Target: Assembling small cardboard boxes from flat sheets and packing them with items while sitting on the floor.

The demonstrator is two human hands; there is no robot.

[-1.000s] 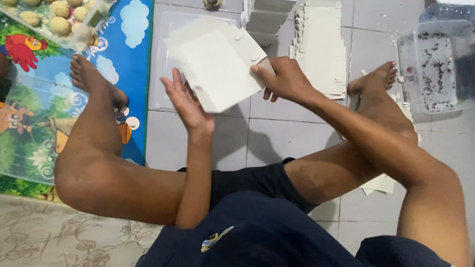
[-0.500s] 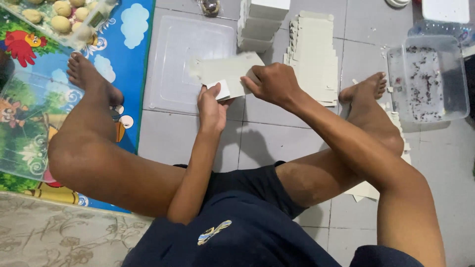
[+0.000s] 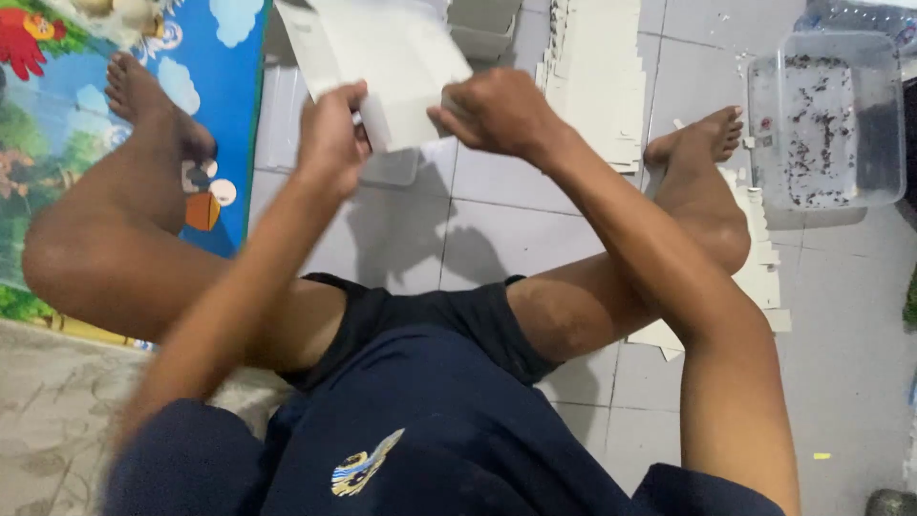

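I sit on a tiled floor with my legs spread. Both hands hold one flat white cardboard box blank [image 3: 382,53] up in front of me. My left hand [image 3: 330,134] grips its lower left edge, thumb on a folded flap. My right hand [image 3: 497,113] pinches the lower right edge, fingers curled shut on the card. The blank tilts away from me and its top runs out of view.
A stack of flat white box blanks [image 3: 597,76] lies on the tiles beyond my right hand. A clear plastic tub [image 3: 826,119] with dark specks stands at the right. A clear lid [image 3: 287,124] lies under the blank. A colourful play mat [image 3: 57,115] covers the left.
The hands have lifted the blank closer to me and turned it more upright. The left hand went from an open palm against the card to a grip on its edge.
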